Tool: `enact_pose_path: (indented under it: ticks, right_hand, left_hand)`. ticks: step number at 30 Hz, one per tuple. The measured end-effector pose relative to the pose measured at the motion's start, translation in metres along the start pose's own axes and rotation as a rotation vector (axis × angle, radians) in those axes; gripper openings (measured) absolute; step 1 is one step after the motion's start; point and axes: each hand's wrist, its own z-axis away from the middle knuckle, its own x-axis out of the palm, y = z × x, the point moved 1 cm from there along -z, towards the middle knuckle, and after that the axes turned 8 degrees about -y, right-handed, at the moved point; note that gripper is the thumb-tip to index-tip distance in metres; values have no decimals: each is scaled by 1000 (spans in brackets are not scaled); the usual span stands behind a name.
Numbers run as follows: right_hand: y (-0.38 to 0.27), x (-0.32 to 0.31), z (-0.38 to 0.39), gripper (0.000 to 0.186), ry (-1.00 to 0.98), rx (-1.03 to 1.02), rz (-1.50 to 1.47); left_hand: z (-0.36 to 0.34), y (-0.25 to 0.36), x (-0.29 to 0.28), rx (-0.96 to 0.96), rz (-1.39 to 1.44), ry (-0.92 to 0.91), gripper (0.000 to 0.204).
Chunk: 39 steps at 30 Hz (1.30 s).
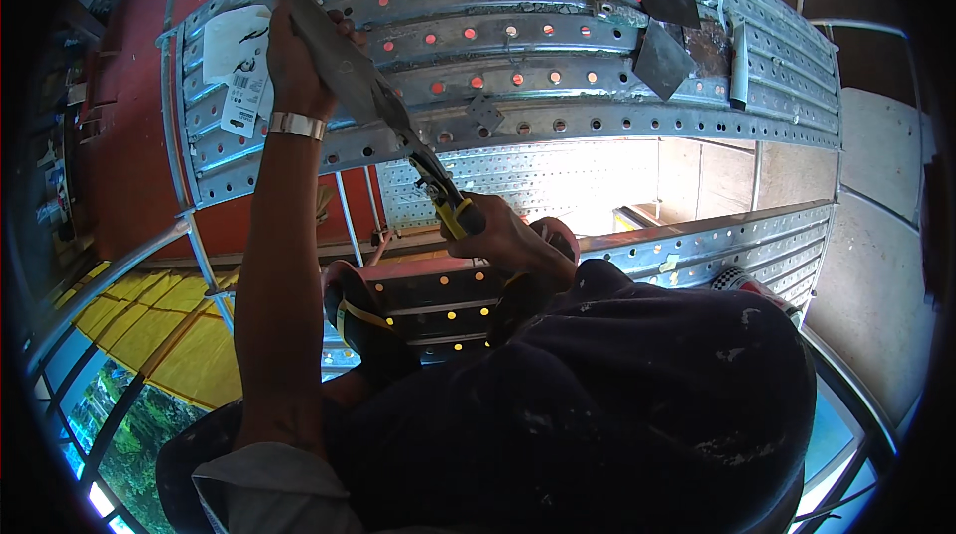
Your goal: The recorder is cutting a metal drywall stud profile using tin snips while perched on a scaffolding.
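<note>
My left hand (296,64) is closed around the edge of a long grey sheet metal piece (344,68), held tilted above the perforated platform. Tin snips (452,203) with yellow and black handles meet the lower end of that sheet. Around their handles my right hand (503,233) is wrapped. The snips' jaws lie along the sheet, but I cannot tell how far apart they are. Beyond the sheet, a small square plate (485,114) with holes rests near the platform's edge.
The perforated metal scaffold platform (558,66) carries dark flat pieces (665,61), a grey cylinder (739,66) and a white package card (242,101). A gap separates it from the nearer plank (717,235). Metal railing (204,255) and yellow sheeting (159,325) stand at left.
</note>
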Motion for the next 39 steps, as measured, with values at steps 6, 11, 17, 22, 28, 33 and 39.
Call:
enact_pose_path:
  ticks: [6,11,17,22,28,33,39]
  right_hand:
    - [-12,1,3,34,97,24,157]
    - [-29,2,6,44,113,53,229]
    - [-19,2,2,51,171,-41,283]
    - [-23,2,6,44,144,9,272]
    - [-19,7,5,38,208,-19,224]
    - [-25,8,4,39,205,33,230]
    - [-17,10,5,35,137,39,144]
  left_hand:
    - [4,3,8,-57,108,-165,43]
    - [9,0,15,-54,54,-129,45]
    - [15,-1,24,-92,-64,-110,45]
    - [14,-3,22,14,-89,-15,44]
    - [14,0,27,74,-166,-17,39]
    - [16,-5,27,13,-194,-14,38]
    - [15,-9,22,66,-224,8,38]
